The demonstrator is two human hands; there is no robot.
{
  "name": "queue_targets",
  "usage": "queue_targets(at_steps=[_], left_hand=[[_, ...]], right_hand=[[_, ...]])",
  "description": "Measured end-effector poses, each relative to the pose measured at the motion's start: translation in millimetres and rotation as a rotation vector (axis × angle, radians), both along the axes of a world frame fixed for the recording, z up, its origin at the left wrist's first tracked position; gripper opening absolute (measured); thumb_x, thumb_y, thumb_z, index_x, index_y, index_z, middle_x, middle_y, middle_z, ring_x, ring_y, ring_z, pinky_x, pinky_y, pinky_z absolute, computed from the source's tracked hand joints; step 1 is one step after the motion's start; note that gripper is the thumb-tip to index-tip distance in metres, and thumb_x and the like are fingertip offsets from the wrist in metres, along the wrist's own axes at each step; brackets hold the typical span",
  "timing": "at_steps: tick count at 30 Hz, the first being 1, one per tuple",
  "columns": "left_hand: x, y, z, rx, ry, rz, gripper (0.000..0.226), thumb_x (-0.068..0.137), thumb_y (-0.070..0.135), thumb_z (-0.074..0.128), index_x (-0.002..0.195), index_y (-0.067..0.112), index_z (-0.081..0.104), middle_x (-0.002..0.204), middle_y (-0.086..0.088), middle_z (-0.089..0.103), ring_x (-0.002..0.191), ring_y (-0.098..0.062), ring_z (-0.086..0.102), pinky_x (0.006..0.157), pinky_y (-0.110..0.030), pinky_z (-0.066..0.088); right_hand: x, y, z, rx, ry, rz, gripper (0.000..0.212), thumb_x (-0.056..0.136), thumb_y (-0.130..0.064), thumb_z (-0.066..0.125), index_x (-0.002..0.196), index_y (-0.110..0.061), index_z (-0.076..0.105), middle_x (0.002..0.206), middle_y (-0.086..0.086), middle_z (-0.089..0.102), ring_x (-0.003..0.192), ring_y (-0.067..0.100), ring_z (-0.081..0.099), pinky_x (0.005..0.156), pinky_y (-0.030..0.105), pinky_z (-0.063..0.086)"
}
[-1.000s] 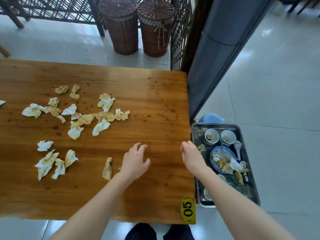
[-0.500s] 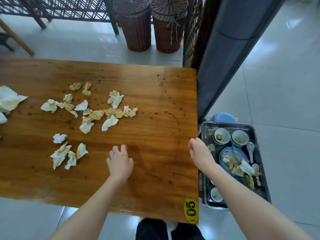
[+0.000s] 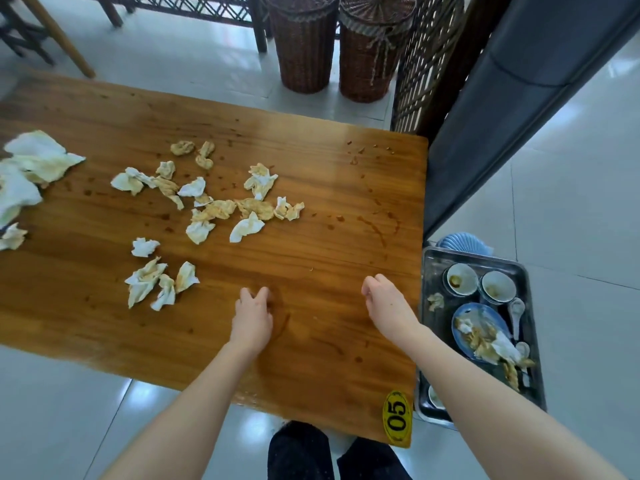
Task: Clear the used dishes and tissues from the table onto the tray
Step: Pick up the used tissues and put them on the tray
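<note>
L hand [image 3: 252,318] lies palm-down on the worktop [image 3: 311,209], fingers [image 3: 258,295] bunched and half-curled, tips touching bare wood; nothing seen in its grip; R hand [image 3: 387,304] hovers near the worktop's R edge, fingers [image 3: 372,284] curled loosely inward, about half closed, holding nothing that shows; cannot tell if its tips touch the wood.

Tissues [image 3: 221,206] lie crumpled and stained across the worktop's middle and L part; a small group [image 3: 157,282] sits just L of the L hand, apart from it; bigger white wads [image 3: 31,168] at the far L edge; brown spots and smears dot the wood; yellow tag [image 3: 397,418] reading 05 at the near R corner.

Tray [image 3: 533,341] sits low beside the worktop's R end, on a blue stool [image 3: 462,242]; in it 2 cups [image 3: 479,283] side by side at the far end, a blue plate [image 3: 479,329] w/ scraps and tissue, white spoons [image 3: 516,311], one stray tissue wad [image 3: 435,301] by the L wall.

Vs 0.5 s ago: L hand has slid R and slightly nearer the person, fingers more bunched; R hand has come inward off the edge, fingers more curled; the tissue near the L hand 1 s ago is gone from the wood; camera tilted, more of the L wads in view.
</note>
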State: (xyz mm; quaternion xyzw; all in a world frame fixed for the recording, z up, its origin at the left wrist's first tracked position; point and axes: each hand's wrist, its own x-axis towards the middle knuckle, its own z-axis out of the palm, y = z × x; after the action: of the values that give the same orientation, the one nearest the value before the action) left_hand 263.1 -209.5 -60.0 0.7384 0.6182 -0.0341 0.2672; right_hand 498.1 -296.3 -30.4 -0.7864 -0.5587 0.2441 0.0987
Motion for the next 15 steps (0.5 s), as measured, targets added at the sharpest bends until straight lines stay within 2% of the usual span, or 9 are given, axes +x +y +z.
queue_targets(at_steps=[6,9,15], left_hand=[[-3.5,-1.9,-2.8,0.016,-0.073,-0.002,0.016,0.096,0.018,0.051,0.112,0.015,0.052,0.122,-0.010,0.038,0.110,-0.026,0.043,0.094,-0.033,0.044],[-7.2,-0.7,-6.6,0.039,-0.110,-0.002,0.006,0.098,0.012,0.048,0.101,0.013,0.052,0.112,-0.010,0.039,0.103,-0.025,0.046,0.086,-0.029,0.046],[-11.7,-0.6,-7.3,0.063,-0.108,-0.020,0.013,0.096,0.001,0.046,0.091,0.013,0.050,0.104,-0.008,0.044,0.090,-0.017,0.048,0.075,-0.021,0.043]], right_hand=[[-6.4,-0.6,0.2,-0.002,-0.028,0.032,0.015,0.095,-0.002,0.045,0.092,-0.015,0.053,0.090,0.001,0.050,0.077,0.016,0.050,0.071,0.030,0.051],[-7.4,-3.3,1.4,0.000,-0.040,0.045,0.015,0.095,-0.003,0.046,0.093,-0.016,0.053,0.090,0.000,0.050,0.077,0.015,0.050,0.070,0.027,0.049],[-5.1,-9.6,0.1,-0.024,-0.064,0.053,0.015,0.094,-0.001,0.047,0.094,-0.015,0.053,0.091,-0.001,0.048,0.077,0.013,0.048,0.064,0.019,0.041]])
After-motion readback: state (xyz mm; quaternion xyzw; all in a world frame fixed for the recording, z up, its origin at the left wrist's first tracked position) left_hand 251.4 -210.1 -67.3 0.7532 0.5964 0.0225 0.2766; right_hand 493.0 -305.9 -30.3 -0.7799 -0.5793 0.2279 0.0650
